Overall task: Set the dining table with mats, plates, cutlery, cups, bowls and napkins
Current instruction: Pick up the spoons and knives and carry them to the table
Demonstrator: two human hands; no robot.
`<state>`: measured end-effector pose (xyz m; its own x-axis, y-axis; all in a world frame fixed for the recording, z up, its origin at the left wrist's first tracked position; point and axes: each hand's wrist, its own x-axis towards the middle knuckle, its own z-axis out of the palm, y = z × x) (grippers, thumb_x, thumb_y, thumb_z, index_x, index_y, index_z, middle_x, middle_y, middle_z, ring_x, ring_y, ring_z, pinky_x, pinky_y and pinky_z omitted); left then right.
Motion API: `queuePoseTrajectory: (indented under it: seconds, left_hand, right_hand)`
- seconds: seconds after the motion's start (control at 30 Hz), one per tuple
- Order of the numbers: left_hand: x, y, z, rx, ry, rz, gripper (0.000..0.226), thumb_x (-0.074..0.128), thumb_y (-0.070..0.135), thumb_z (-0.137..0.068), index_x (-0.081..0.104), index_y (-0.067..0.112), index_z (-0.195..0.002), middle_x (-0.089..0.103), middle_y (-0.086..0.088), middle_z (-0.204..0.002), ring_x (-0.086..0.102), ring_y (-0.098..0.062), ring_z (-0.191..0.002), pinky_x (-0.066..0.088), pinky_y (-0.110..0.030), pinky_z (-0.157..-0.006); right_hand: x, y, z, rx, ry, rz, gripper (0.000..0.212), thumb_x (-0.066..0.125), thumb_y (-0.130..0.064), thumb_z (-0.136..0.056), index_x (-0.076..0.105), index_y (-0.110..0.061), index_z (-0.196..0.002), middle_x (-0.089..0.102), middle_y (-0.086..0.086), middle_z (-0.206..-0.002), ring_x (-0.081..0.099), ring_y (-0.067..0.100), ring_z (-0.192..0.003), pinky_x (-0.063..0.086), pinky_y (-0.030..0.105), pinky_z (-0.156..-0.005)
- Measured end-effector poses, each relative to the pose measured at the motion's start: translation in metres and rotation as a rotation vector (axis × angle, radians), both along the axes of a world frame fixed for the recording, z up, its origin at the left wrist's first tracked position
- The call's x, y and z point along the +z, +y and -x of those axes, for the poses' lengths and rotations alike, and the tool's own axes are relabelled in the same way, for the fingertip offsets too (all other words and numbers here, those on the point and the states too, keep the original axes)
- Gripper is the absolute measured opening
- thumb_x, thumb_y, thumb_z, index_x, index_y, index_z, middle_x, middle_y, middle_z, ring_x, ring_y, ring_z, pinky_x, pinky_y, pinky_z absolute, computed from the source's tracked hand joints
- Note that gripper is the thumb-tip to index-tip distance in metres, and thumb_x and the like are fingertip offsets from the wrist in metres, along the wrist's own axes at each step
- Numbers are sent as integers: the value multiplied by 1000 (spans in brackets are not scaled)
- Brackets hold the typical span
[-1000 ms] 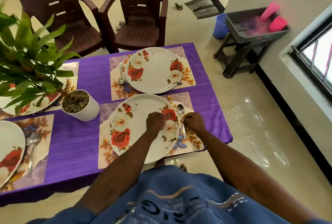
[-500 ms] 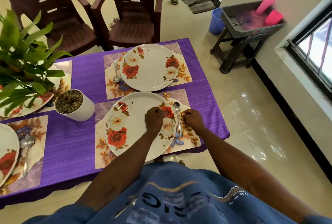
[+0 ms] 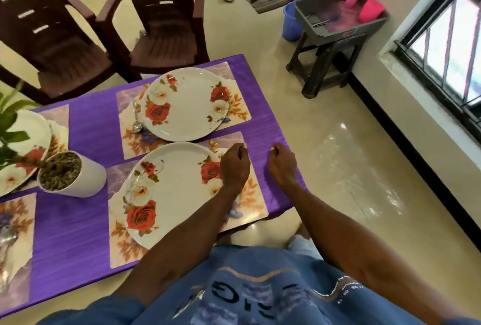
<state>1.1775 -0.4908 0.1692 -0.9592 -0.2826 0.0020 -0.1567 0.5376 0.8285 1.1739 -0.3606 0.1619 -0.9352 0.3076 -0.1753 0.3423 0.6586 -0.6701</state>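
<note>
Spoon placement looks like the step in hand, though the spoon itself is hidden under the left hand (image 3: 234, 167), which sits curled over the mat (image 3: 256, 195) just right of the near plate (image 3: 166, 194); can't tell whether its fingers are pinching the handle or just nudging it. Right hand (image 3: 282, 166) rests further right of that plate on the purple counter (image 3: 86, 220), fingers loosely curled, holding nothing I can see. Far plate (image 3: 186, 104), beyond the near plate, already has its spoon (image 3: 135, 120) alongside. My guess: mats, plates and spoons are about done, so next comes fetching cups from the grey tub (image 3: 338, 25), well off to the right.
</note>
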Motion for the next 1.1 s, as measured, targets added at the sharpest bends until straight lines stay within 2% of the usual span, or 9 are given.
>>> queuePoseTrajectory:
  seconds: [0.07, 0.23, 0.37, 0.5, 0.6, 0.73, 0.87, 0.97, 1.1]
  left_hand:
    - [0, 33, 11, -50, 30, 52, 27, 50, 18, -100, 65, 7, -80, 67, -11, -77, 55, -21, -69, 30, -27, -62]
    - [-10, 145, 37, -154, 21, 105, 20, 52, 15, -97, 66, 7, -84, 68, -16, -81, 62, -36, -76, 39, -37, -62]
    - [-20, 239, 37, -316, -108, 260, 22, 49, 20, -98, 67, 8, -95, 70, -16, -96, 63, -38, -91, 44, -38, -71]
    - [-29, 301, 37, -516, -216, 453, 23, 44, 20, -98, 64, 9, -95, 69, -16, -100, 62, -38, -94, 46, -38, -73]
    - [-35, 328, 45, -609, -269, 521, 24, 42, 20, -98, 64, 10, -97, 69, -14, -102, 63, -36, -93, 43, -34, -70]
    - [-40, 354, 69, -619, -268, 520, 25, 41, 21, -99, 63, 10, -97, 68, -14, -102, 63, -35, -92, 36, -32, -67]
    - [-47, 378, 102, -636, -284, 490, 23, 42, 20, -98, 62, 10, -102, 67, -14, -104, 62, -36, -95, 41, -35, -69]
    - [-55, 390, 141, -673, -306, 474, 22, 44, 20, -97, 63, 11, -106, 68, -14, -105, 62, -35, -96, 45, -35, -73]
    - [-63, 394, 225, -709, -287, 492, 24, 45, 20, -97, 64, 10, -109, 68, -15, -107, 62, -36, -98, 46, -36, -75]
  right_hand:
    - [0, 29, 9, -12, 11, -1, 23, 41, -15, -97, 62, -7, -103, 68, 18, -101, 61, 38, -91, 44, 39, -72]
    - [-4, 133, 21, -51, -67, -51, 26, 42, -13, -95, 63, -9, -110, 68, 17, -106, 62, 37, -97, 45, 36, -74]
    - [-6, 221, 14, -65, -163, -114, 27, 39, -10, -91, 62, -10, -106, 68, 12, -106, 63, 33, -94, 43, 33, -70]
    - [-11, 287, 6, -59, -224, -157, 24, 39, -8, -87, 61, -10, -97, 68, 12, -99, 63, 33, -86, 43, 32, -66]
    - [-19, 321, 7, -45, -260, -157, 23, 40, -8, -87, 61, -9, -96, 67, 13, -100, 63, 32, -87, 44, 32, -68]
    - [-24, 354, 30, -70, -254, -160, 21, 41, -10, -88, 61, -9, -97, 66, 13, -102, 62, 32, -88, 45, 33, -70]
    - [-28, 378, 66, -31, -264, -187, 20, 42, -11, -88, 60, -8, -94, 66, 15, -100, 62, 34, -88, 47, 35, -70]
    - [-35, 394, 101, 3, -278, -220, 17, 45, -10, -85, 60, -6, -91, 66, 15, -96, 62, 36, -83, 46, 34, -65]
    - [-43, 414, 177, 14, -303, -218, 19, 47, -10, -84, 63, -6, -92, 67, 16, -97, 63, 36, -82, 50, 35, -65]
